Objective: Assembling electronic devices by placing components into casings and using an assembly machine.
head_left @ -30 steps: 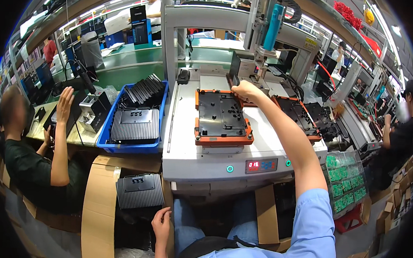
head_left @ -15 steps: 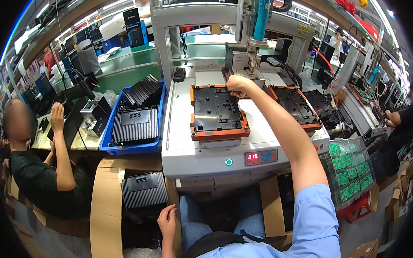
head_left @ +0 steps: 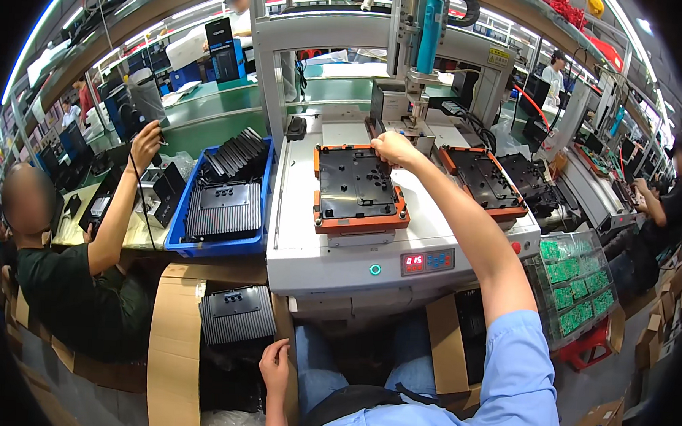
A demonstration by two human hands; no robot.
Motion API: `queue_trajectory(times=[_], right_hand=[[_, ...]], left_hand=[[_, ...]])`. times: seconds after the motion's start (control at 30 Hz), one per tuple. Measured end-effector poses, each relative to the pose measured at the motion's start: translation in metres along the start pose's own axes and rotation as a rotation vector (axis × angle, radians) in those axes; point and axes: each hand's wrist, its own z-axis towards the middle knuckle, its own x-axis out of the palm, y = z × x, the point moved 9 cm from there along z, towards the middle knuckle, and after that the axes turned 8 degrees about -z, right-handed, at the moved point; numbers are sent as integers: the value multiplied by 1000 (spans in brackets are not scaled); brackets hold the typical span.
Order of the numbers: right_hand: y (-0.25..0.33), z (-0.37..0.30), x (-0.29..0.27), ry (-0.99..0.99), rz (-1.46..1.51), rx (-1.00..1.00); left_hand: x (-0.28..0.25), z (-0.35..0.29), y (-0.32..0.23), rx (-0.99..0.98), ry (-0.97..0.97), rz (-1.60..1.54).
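My right hand (head_left: 395, 149) reaches over the machine bed to the far right corner of a black panel (head_left: 354, 185). Its fingers are pinched together there, and whatever they hold is hidden. The panel, dotted with small black fittings, lies flat in an orange fixture (head_left: 362, 224). To the right, a second orange fixture (head_left: 512, 210) carries another black panel (head_left: 483, 176). Low at the left, my left hand (head_left: 275, 368) rests by the side of a cardboard box, fingers curled in, with nothing visible in them. A ribbed black housing (head_left: 237, 315) lies in that box.
Above the bed hangs a screwdriving head (head_left: 418, 94) with a blue driver. A blue bin (head_left: 216, 242) of ribbed housings stands left, beside a co-worker (head_left: 71, 292) at a bench. Green circuit boards fill a clear tray (head_left: 577, 284) at the right. The cardboard box (head_left: 175, 343) has tall walls.
The co-worker's raised hand has moved toward the bench's far side. My right hand stays at the panel's corner with a slight finger shift. My left hand stays much the same.
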Motion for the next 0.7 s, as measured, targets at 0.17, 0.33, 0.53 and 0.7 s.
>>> queue_trajectory(times=[0.17,0.33,0.53,0.7], right_hand=[[-5,6,-3,-75,-84,-50],[-11,-30,-15,-184,90,-81],[6,-189,-12,-505,247,-92],[16,-222,-2,-766,195,-195]], left_hand=[[4,1,3,3,2,-10],[5,0,2,16,4,-6],[-6,-3,8,25,-19,5],[2,1,2,48,13,47]])
